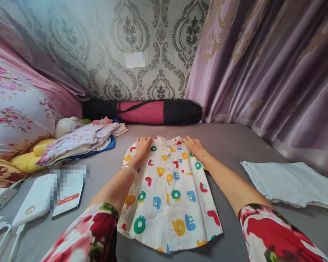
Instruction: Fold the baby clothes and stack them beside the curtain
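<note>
A small white button-up shirt (168,193), printed with colourful letter-like shapes, lies front up and spread out, its collar away from me. At its left shoulder as I see it, my left hand (143,145) has its fingers closed on the cloth. My right hand (192,145) grips the other shoulder beside the collar. Fingertips of both hands are partly hidden. The sleeves hang out to the sides, partly covered by my forearms, and the hem curves toward me.
Folded clothes (82,142) are piled at the left, near a yellow plush toy (30,160). A white power bank (35,198), a phone (71,196) and a power strip (1,200) lie nearer. Folded pale cloth (289,183) is at right. A black-and-pink rolled bag (142,111) lies along the wall.
</note>
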A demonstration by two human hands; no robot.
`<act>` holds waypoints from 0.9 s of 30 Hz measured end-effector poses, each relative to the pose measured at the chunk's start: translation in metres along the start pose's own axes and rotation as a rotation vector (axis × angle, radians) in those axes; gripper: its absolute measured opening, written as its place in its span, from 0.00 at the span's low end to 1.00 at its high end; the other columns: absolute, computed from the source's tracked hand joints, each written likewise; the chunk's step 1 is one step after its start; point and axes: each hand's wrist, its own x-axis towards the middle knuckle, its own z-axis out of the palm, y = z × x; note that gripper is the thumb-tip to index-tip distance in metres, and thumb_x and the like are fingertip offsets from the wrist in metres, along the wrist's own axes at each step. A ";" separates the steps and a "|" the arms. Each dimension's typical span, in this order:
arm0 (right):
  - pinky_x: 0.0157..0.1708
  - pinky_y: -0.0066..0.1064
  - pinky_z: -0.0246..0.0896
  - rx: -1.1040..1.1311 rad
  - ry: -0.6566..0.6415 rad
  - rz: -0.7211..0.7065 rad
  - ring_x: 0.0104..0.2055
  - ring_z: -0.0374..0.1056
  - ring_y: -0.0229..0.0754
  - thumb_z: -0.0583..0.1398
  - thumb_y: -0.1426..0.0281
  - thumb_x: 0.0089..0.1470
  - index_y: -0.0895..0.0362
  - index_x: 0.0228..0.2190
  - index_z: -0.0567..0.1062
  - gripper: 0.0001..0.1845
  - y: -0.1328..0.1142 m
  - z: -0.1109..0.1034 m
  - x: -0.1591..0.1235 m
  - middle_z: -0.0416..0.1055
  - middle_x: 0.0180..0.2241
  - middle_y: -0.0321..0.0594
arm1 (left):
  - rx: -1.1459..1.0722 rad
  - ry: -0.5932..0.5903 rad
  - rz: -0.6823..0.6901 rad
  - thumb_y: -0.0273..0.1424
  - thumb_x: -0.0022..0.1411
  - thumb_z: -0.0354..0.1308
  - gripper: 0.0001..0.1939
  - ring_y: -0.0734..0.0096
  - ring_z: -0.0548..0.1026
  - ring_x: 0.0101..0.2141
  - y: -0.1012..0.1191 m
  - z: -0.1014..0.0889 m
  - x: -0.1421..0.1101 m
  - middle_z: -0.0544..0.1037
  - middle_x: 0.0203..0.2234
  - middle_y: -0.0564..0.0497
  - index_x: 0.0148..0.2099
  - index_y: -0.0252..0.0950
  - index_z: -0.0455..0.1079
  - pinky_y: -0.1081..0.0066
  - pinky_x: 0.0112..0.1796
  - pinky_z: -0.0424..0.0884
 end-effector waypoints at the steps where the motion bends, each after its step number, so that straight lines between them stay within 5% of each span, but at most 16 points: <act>1: 0.42 0.33 0.60 -0.009 0.003 -0.007 0.49 0.70 0.47 0.42 0.78 0.65 0.57 0.50 0.67 0.20 0.002 0.000 0.005 0.67 0.50 0.54 | 0.009 0.006 -0.005 0.34 0.71 0.40 0.17 0.53 0.69 0.45 0.000 0.001 0.004 0.75 0.44 0.39 0.46 0.38 0.70 0.58 0.44 0.56; 8: 0.42 0.32 0.59 -0.019 0.071 -0.001 0.51 0.68 0.47 0.40 0.79 0.64 0.58 0.49 0.67 0.21 0.009 0.002 0.034 0.67 0.50 0.53 | 0.041 0.078 -0.054 0.36 0.71 0.37 0.19 0.52 0.68 0.47 -0.002 0.005 0.030 0.74 0.44 0.38 0.46 0.38 0.70 0.58 0.45 0.56; 18: 0.50 0.38 0.58 0.485 -0.043 0.200 0.52 0.67 0.48 0.42 0.63 0.68 0.57 0.46 0.74 0.23 0.013 0.017 0.061 0.72 0.51 0.50 | -0.222 -0.159 -0.192 0.45 0.68 0.40 0.25 0.52 0.76 0.43 0.006 0.001 0.059 0.81 0.34 0.42 0.32 0.37 0.73 0.56 0.48 0.59; 23: 0.44 0.32 0.61 0.570 -0.068 0.164 0.42 0.71 0.43 0.52 0.59 0.65 0.55 0.42 0.77 0.18 0.014 0.018 0.076 0.78 0.42 0.41 | -0.522 -0.215 -0.230 0.46 0.60 0.54 0.19 0.60 0.75 0.32 0.011 -0.003 0.070 0.75 0.19 0.51 0.28 0.37 0.73 0.64 0.39 0.66; 27: 0.42 0.28 0.60 0.619 -0.044 0.135 0.43 0.70 0.42 0.56 0.62 0.63 0.55 0.45 0.76 0.15 0.014 0.022 0.073 0.77 0.43 0.39 | -0.757 -0.212 -0.190 0.44 0.52 0.61 0.15 0.64 0.73 0.29 0.007 0.000 0.068 0.72 0.18 0.54 0.31 0.35 0.74 0.70 0.31 0.66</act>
